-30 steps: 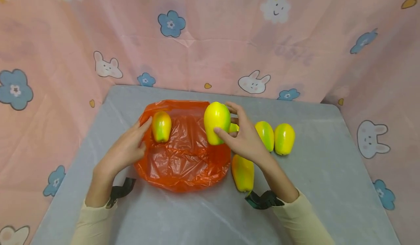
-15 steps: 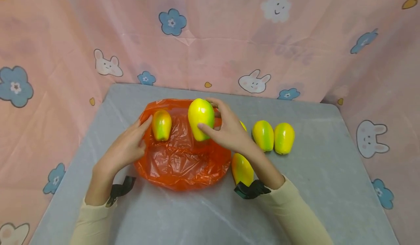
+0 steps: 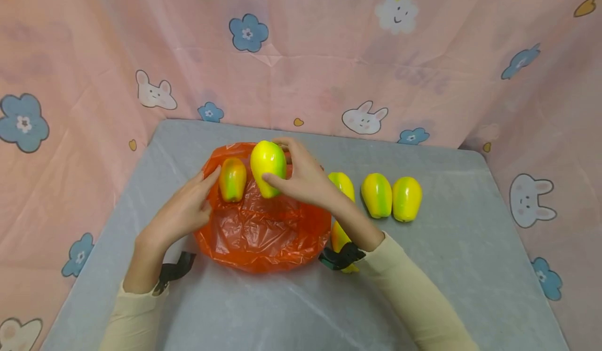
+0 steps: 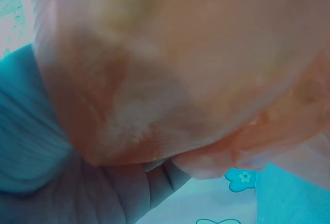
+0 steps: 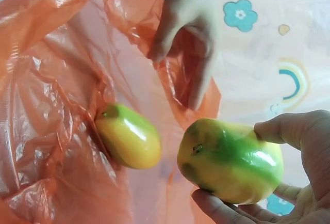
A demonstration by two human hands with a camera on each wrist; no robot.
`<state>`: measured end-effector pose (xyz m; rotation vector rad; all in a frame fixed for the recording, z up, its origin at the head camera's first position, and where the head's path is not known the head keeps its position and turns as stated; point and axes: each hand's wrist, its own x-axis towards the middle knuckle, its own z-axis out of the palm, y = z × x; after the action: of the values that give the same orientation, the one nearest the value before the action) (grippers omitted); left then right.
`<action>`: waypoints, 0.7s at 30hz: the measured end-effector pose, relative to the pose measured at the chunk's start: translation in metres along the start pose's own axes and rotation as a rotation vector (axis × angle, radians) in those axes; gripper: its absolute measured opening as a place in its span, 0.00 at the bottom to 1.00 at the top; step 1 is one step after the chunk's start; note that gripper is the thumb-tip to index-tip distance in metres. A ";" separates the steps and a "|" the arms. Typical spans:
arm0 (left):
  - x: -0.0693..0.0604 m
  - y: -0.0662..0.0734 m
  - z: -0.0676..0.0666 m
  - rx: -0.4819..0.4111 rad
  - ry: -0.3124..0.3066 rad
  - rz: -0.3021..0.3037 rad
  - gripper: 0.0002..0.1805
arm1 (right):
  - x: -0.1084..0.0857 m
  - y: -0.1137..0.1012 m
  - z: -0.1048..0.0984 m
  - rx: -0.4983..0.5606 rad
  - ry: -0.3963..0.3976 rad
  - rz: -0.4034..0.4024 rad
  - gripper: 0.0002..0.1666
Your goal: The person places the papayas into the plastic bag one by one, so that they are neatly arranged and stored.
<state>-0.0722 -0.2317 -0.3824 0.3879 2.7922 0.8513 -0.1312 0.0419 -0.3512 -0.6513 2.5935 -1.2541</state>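
Note:
An orange-red plastic bag [image 3: 268, 241] lies spread with its mouth up on the table. My left hand [image 3: 181, 212] holds the bag's left rim; in the left wrist view the plastic [image 4: 154, 90] hides most of the fingers. One yellow-green papaya [image 3: 232, 179] lies inside the bag, close to that hand. My right hand [image 3: 305, 176] grips a second papaya [image 3: 268, 165] between thumb and fingers, over the bag and right of the first. In the right wrist view the held papaya [image 5: 232, 159] appears apart from the one in the bag [image 5: 129, 136].
Right of the bag, several papayas rest on the grey table [image 3: 461, 257]. Two stand side by side, one of them a papaya [image 3: 407, 199] furthest right. Another papaya [image 3: 342, 185] and one lower down are partly covered by my right forearm. A pink patterned curtain [image 3: 301, 53] surrounds the table.
My right hand has carried its papaya leftward, from the bag's right rim to near the papaya inside. The left hand stays at the rim.

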 end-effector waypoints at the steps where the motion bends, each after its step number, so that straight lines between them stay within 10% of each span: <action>1: 0.000 0.000 0.000 -0.001 -0.002 -0.001 0.48 | 0.002 -0.001 0.002 0.002 -0.006 0.003 0.46; 21: 0.000 0.002 0.001 -0.001 -0.007 0.010 0.47 | 0.037 0.009 0.047 -0.017 -0.097 0.109 0.45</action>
<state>-0.0714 -0.2296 -0.3819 0.4049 2.7855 0.8516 -0.1504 -0.0027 -0.3870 -0.5511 2.5261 -1.1404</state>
